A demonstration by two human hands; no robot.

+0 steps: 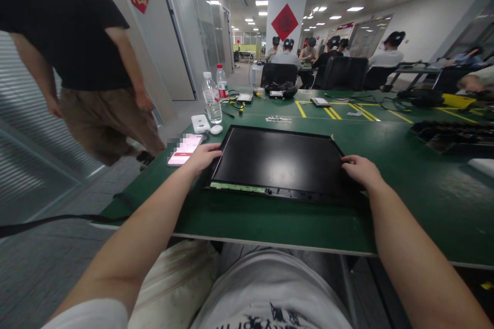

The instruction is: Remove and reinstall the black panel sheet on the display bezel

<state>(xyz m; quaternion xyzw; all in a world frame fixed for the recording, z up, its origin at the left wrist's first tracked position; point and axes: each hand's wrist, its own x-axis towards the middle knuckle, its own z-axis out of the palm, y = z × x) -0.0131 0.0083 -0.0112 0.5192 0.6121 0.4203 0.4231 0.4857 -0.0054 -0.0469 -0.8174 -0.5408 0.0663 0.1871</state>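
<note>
My left hand (203,158) and right hand (362,170) each pinch a side rim of the black display panel (278,159), which lies near the green table's (278,222) front edge, circuit strip (239,187) toward me. A lit phone (187,148) lies by the table's left edge.

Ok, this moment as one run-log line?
left hand: at screen panel, left edge | right hand: at screen panel, right edge | screen panel: face up, green strip on near edge

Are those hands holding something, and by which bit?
Yes, a flat black screen: the left hand holds its left edge, the right hand its right edge. I can't tell if it's lifted off the green table.
</note>
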